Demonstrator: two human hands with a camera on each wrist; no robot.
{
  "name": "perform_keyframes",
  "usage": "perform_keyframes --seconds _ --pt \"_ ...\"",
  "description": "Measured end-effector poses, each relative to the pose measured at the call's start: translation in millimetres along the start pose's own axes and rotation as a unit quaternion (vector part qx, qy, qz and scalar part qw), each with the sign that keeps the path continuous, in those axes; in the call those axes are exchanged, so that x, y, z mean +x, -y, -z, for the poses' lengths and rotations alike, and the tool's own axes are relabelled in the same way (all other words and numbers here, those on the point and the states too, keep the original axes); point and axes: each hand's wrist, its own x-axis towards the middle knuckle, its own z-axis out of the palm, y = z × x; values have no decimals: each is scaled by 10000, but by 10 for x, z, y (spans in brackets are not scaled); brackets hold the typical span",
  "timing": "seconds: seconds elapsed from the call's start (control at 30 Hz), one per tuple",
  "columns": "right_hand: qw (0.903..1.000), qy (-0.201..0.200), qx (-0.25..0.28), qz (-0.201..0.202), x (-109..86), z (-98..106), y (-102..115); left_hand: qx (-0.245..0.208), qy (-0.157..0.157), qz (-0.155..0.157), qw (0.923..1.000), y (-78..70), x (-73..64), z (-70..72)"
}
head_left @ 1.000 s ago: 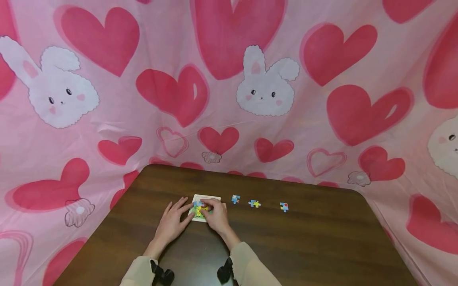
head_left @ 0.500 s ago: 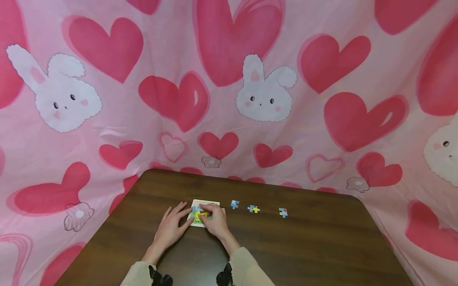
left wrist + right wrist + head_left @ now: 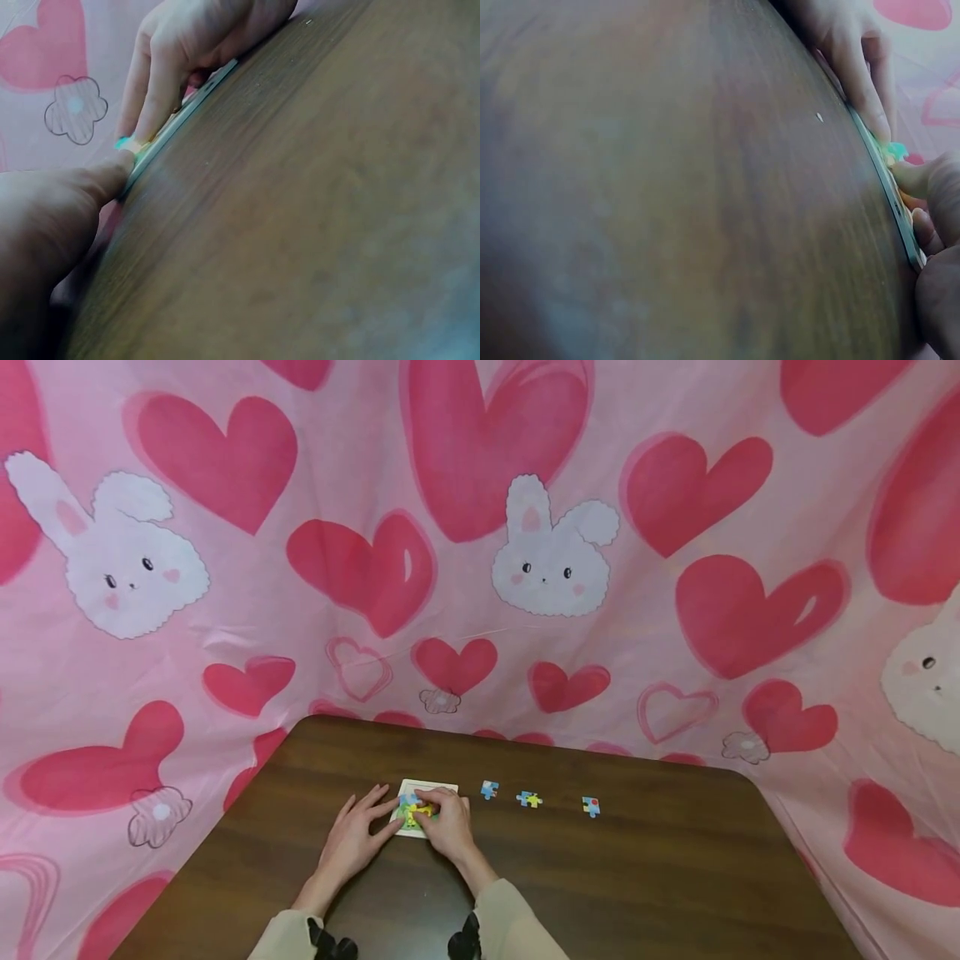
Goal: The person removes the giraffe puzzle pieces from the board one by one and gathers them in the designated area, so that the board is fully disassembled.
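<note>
A small jigsaw puzzle board with a pale frame lies on the brown table, its picture blue, green and yellow. My left hand is at its left side, with fairly straight fingers and thumb touching the edge. Over the board's right half, my right hand pinches a puzzle piece between thumb and index finger. That piece stands slightly proud of the board in the right wrist view; its outline is mostly hidden by fingers. In the left wrist view, the board shows edge-on beneath both hands.
Three loose jigsaw pieces lie in a row right of the board: a blue one, a blue and yellow one and one with a red dot. A pink cloth with hearts and rabbits hangs behind the table.
The head view has tilted a little, so the whole scene sits lower. Both hands stay at the board, with only slight finger movement by the right hand. The loose pieces lie as before.
</note>
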Motion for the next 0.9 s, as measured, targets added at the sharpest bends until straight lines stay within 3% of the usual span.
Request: perform_keyframes --seconds 0.47,0.9 --pt "9988 43 496 8 18 5 -26 -157 -121 95 9998 1 20 -10" --pt "9982 -54 572 167 3 -1 -58 26 50 -3 10000 -9 12 -3"
